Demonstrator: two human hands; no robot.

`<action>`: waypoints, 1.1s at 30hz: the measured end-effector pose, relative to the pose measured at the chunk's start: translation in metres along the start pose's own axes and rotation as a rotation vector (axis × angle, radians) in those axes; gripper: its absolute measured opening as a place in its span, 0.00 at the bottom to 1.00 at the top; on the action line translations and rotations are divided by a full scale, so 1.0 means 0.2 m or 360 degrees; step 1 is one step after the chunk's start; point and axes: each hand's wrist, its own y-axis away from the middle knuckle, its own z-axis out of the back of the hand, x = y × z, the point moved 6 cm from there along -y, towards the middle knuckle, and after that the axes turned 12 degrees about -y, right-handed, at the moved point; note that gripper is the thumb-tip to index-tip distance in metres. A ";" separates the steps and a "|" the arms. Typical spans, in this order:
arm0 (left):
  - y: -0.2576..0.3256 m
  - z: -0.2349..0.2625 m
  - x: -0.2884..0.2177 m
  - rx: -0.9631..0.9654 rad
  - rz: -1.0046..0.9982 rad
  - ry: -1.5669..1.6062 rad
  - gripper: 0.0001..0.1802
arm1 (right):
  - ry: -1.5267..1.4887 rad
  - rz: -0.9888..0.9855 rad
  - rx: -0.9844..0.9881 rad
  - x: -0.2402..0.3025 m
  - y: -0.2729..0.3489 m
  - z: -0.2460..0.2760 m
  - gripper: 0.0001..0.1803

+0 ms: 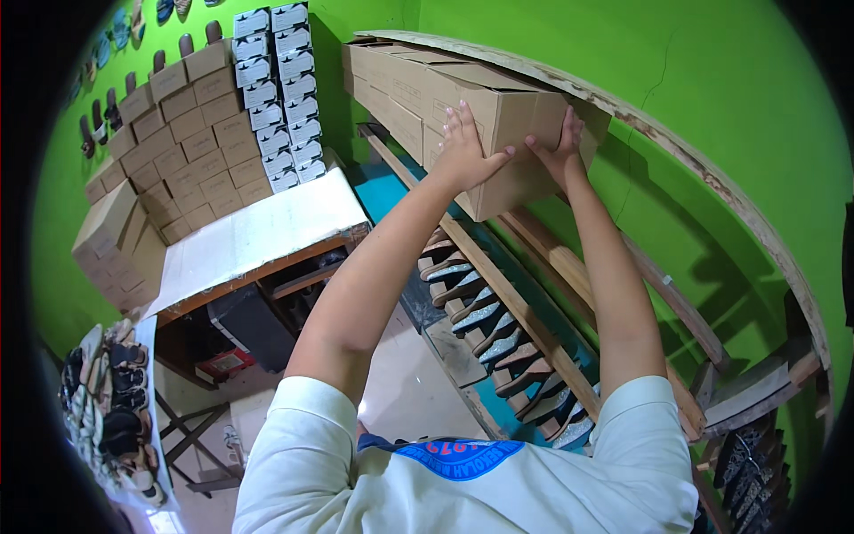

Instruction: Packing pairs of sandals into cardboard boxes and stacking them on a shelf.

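A brown cardboard box (527, 111) sits at the near end of a row of similar boxes, its top flap slightly lifted. My left hand (467, 153) presses its left side with fingers spread, the thumb reaching round onto the end face. On the right edge of that end, my right hand (562, 147) grips with fingers up and thumb toward the left. Both arms are stretched forward, holding the box between the hands. Another brown box (418, 129) lies farther along the row, against the left hand's side.
A wooden plank (694, 151) curves above the boxes. Below, sandals (485, 316) line a rack with a wooden rail (525, 311). On the left stand a white-topped table (267, 222), stacked brown boxes (191, 133), white boxes (289, 98) and more footwear (120, 400).
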 end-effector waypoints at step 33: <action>0.13 -0.12 0.10 0.0087 0.0190 0.0455 0.58 | -0.0109 -0.0275 -0.0207 -0.13 0.11 -0.11 0.58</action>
